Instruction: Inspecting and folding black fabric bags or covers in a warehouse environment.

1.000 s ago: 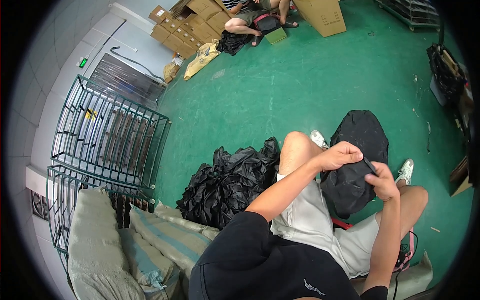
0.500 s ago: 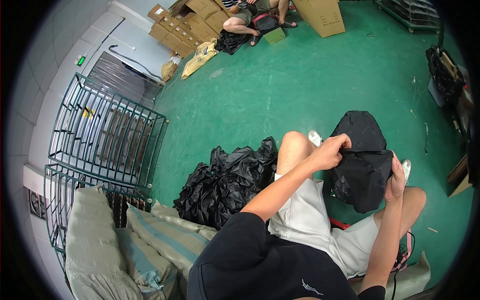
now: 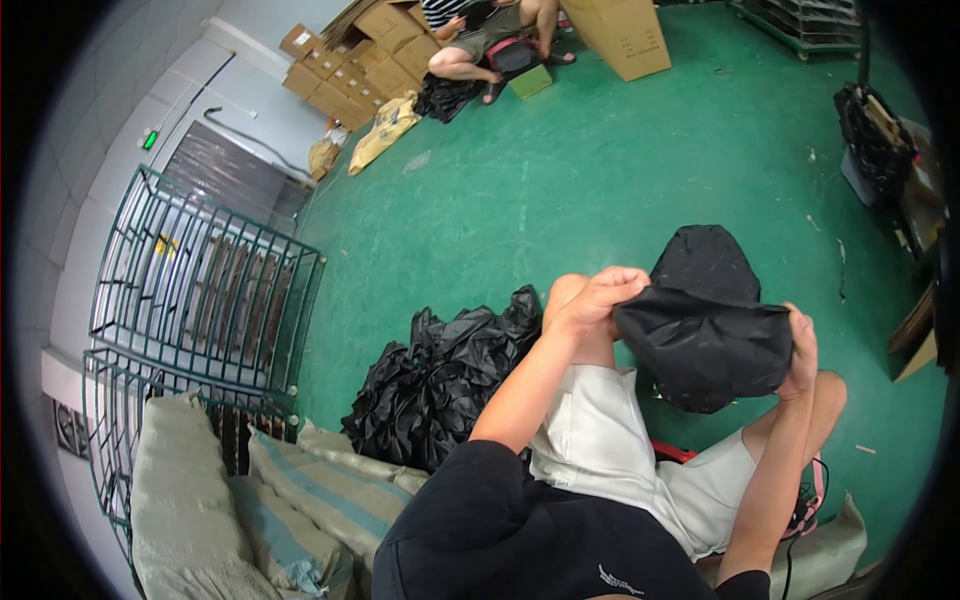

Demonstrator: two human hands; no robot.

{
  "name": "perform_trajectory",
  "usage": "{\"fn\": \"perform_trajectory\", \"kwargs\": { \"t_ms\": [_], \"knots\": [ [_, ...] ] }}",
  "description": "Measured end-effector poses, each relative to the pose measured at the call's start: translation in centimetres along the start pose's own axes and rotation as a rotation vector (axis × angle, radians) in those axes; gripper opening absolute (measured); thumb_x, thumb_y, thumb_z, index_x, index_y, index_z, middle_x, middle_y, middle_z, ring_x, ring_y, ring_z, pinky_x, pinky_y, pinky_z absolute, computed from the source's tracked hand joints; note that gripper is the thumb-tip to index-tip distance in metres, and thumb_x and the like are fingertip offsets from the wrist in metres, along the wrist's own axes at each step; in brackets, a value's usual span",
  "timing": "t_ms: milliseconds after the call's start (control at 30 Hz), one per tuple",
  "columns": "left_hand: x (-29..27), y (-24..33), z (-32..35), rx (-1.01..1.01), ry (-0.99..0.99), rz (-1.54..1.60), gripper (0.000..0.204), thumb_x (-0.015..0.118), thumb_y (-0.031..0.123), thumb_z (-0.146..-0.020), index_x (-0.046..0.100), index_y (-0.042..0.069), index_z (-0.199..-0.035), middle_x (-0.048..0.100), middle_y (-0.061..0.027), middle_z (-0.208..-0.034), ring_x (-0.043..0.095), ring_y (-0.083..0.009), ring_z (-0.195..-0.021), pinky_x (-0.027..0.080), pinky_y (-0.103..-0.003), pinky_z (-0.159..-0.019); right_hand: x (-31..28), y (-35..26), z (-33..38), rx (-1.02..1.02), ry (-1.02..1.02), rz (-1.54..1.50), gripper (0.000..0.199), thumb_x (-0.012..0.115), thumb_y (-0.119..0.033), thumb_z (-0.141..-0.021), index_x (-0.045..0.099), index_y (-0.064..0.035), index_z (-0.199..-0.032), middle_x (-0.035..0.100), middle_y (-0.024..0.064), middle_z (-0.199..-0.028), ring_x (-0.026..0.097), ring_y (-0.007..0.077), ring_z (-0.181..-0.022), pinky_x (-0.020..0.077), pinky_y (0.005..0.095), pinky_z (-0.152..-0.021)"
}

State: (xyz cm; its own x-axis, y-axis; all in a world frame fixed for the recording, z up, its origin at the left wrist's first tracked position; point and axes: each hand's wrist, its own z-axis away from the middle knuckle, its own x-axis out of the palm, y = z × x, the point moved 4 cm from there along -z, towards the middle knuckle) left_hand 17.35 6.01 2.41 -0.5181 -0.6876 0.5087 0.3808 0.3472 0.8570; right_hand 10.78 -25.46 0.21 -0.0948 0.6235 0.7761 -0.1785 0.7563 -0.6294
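Between my knees I hold a black cloth cover (image 3: 710,340), its upper edge drawn fairly taut between my two hands. My left hand (image 3: 618,290) pinches the left corner, with the thumb on top. At the opposite corner, my right hand (image 3: 800,355) is closed on the edge. A rounded black piece (image 3: 705,262) rises behind that edge; whether it belongs to the same cover cannot be made out. On the floor to my left lies a heap of crumpled black fabric (image 3: 440,380), which neither hand touches.
Stuffed woven sacks (image 3: 185,490) lie at my left, beside green metal racks (image 3: 205,280). Far off, a seated person (image 3: 485,45) is near cardboard boxes (image 3: 390,45) and a large carton (image 3: 620,40). A bin with a black bag (image 3: 875,150) stands at right.
My left hand has moved left and slightly up, pulling its corner of the cover outward. The cloth edge is now spread wider. My right hand has shifted slightly right, still gripping its corner.
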Motion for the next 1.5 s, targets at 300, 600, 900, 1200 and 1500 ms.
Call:
{"fn": "perform_trajectory", "kwargs": {
  "t_ms": [300,600,900,1200,1500],
  "knots": [
    [1.2,-0.5,0.4,-0.062,-0.018,0.227,0.039,0.055,0.035,-0.098,0.058,-0.002,-0.112,0.062,-0.008,-0.109,0.061,-0.0165,-0.099,0.048,-0.03,-0.089,0.4,0.7,0.8,-0.05,-0.139,-0.081,0.031,0.063,-0.024,-0.093,0.055,0.0047,-0.103,0.066,0.0085,-0.09,0.065,0.0152,-0.079,0.0544,0.0291,-0.076],
    [4.9,-5.5,-0.3,-0.509,-0.346,-0.135,0.052,0.078,0.018,-0.082,0.059,-0.006,-0.124,0.065,-0.0096,-0.119,0.061,-0.0153,-0.108,0.046,-0.029,-0.096,0.1,1.6,0.1,0.02,-0.194,-0.092,0.025,0.06,-0.02,-0.094,0.055,0.0041,-0.1,0.065,0.0059,-0.086,0.064,0.0116,-0.075,0.0527,0.0247,-0.07],
    [5.5,-2.5,-0.1,-0.061,-0.288,0.495,0.052,0.062,0.034,-0.094,0.056,-0.006,-0.126,0.059,-0.0207,-0.129,0.059,-0.0305,-0.119,0.047,-0.043,-0.102,-0.6,2.4,1.5,0.115,-0.29,-0.049,0.048,0.073,-0.025,-0.084,0.056,0.0089,-0.114,0.068,0.0125,-0.098,0.067,0.0166,-0.083,0.0533,0.0268,-0.074],
    [9.0,-1.9,1.6,0.424,-0.682,0.735,0.119,0.039,0.09,-0.073,0.027,0.001,-0.15,0.032,-0.0195,-0.153,0.03,-0.0309,-0.142,0.022,-0.048,-0.117,-1.3,3.0,5.1,-0.066,-0.769,-0.289,0.089,0.078,-0.041,-0.075,0.041,0.0111,-0.138,0.054,0.0253,-0.133,0.058,0.0327,-0.117,0.0432,0.0438,-0.103],
    [4.2,-0.1,3.3,0.342,0.189,0.193,0.078,0.036,0.066,-0.094,0.062,-0.007,-0.104,0.068,-0.0184,-0.099,0.066,-0.0288,-0.088,0.053,-0.045,-0.086,2.9,1.6,-0.6,-0.022,-0.492,-0.581,0.083,0.071,-0.042,-0.08,0.041,0.01,-0.138,0.051,0.0259,-0.136,0.055,0.0349,-0.121,0.0404,0.0461,-0.106]
  ]
}}
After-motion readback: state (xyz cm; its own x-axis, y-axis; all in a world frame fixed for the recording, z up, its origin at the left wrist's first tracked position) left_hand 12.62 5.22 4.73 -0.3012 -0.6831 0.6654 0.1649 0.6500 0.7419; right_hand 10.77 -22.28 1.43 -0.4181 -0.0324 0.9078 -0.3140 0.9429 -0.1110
